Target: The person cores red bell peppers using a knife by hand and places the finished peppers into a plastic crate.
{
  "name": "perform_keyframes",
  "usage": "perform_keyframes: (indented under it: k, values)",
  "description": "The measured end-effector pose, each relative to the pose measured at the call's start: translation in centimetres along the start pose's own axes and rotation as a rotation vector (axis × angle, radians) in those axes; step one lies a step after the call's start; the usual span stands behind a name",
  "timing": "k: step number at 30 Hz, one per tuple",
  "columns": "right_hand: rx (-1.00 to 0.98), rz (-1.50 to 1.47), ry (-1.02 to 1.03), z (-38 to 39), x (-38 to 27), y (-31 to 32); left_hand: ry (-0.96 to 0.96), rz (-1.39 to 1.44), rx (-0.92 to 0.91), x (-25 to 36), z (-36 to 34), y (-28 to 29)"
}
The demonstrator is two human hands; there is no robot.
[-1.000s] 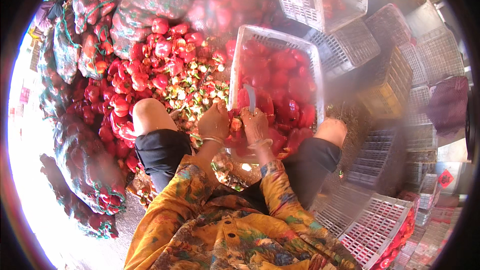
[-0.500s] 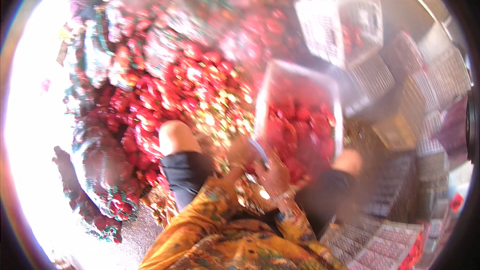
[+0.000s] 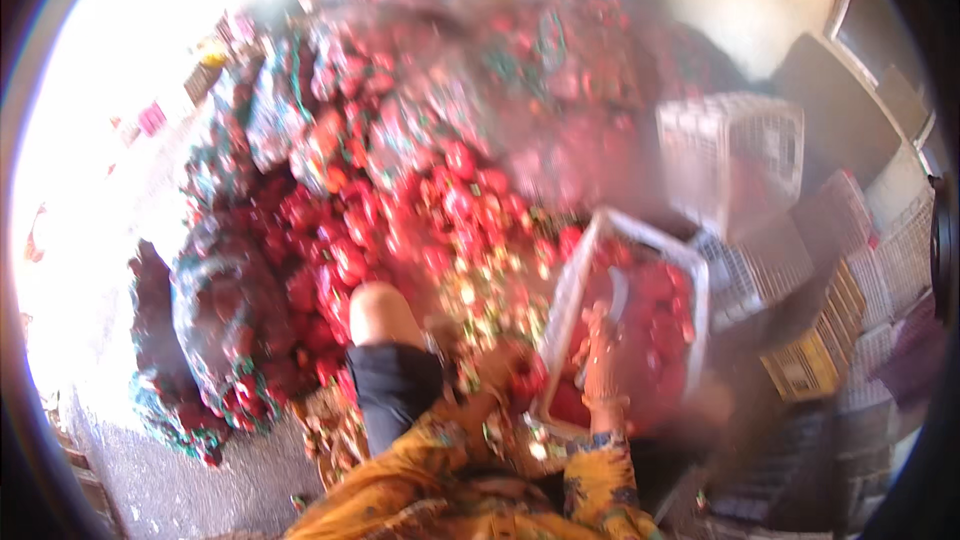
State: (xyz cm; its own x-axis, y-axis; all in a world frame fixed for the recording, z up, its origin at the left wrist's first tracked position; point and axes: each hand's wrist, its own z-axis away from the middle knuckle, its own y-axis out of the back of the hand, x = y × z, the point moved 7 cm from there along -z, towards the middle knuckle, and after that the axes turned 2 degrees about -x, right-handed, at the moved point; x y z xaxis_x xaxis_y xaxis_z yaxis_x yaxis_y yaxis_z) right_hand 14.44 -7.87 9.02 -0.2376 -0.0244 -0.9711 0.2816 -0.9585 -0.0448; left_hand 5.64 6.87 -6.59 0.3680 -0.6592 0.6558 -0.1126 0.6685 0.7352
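My left hand [image 3: 498,368] is closed on a red pepper [image 3: 530,380] in front of my body, beside the near left corner of a white plastic crate [image 3: 566,315]. Over that crate is my right hand [image 3: 600,360], wrapped round a knife with a pale curved blade [image 3: 618,295] pointing away from me. Its handle is mostly hidden by the fingers. Many red peppers [image 3: 665,310] fill the crate. Left of it lies a large heap of loose red peppers [image 3: 350,260], with pale green-yellow stem pieces [image 3: 485,295] scattered at its near edge. Haze blurs the finer details.
Full mesh sacks of red produce [image 3: 235,315] line the left and pile up at the back [image 3: 570,70]. A white basket [image 3: 700,155], a yellow crate [image 3: 805,365] and several other crates stand at the right. My bent knee [image 3: 385,315] rises beside the heap.
The view has tilted up and shifted. My hands have moved apart: the right hand with the knife is now over the crate, and a red pepper shows in my left hand.
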Motion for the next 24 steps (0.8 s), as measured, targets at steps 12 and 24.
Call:
perform_keyframes:
  k: [12,24]
  values:
    - [-0.328,-0.068,-0.122,7.4,8.4,0.9,-0.377,2.265,-0.548,-1.4,-2.1,-1.0]
    - [0.361,-0.466,-0.059,4.8,6.3,7.4,0.161,1.635,-0.171,6.9,-3.8,-0.1]
